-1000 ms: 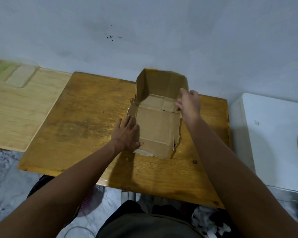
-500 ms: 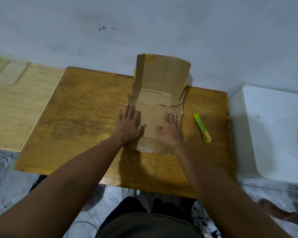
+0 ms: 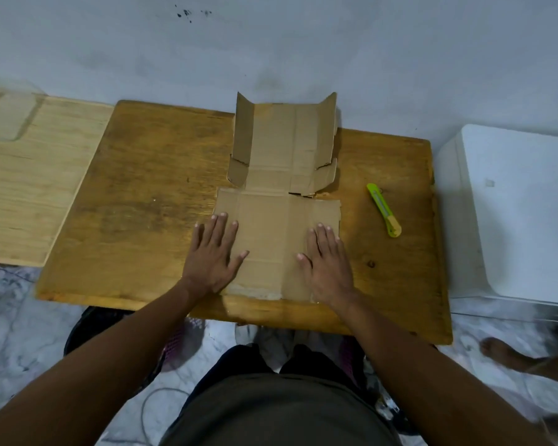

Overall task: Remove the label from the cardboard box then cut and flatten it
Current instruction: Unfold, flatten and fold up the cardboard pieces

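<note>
- Cut-open brown cardboard box [image 3: 279, 226]: I read it as lying near the centre of the worn orange-brown wooden table [image 3: 149, 194], the near panel flat on the top, the far panel at 12 o'clock tilted up toward the pale wall [image 3: 303, 53] with its two side flaps raised.
- Left hand [image 3: 211, 254]: palm down at the 9 o'clock edge of the near panel, fingers straight and spread, half on cardboard and half on wood; it grips nothing.
- Right hand [image 3: 327, 262]: palm down at the 3 o'clock side of that panel, fingers straight and close together, pressing, holding nothing.
- Step in hand, as I judge it: flattening. No label shows on the faces in view, and the cuts appear made.
- Doing it well: I would keep one palm pinning the near panel and slide the other toward 12 o'clock, pressing across the crease so the raised panel folds down rather than springing back.
- The small flaps at 11 and 1 o'clock want pushing outward first, or they may buckle under the panel.
- Lime-green and yellow plastic utility knife [image 3: 384, 210]: on the table at 3 o'clock of the box, apart from it; I cannot tell whether its blade is out, so I would sweep clear of it.
</note>
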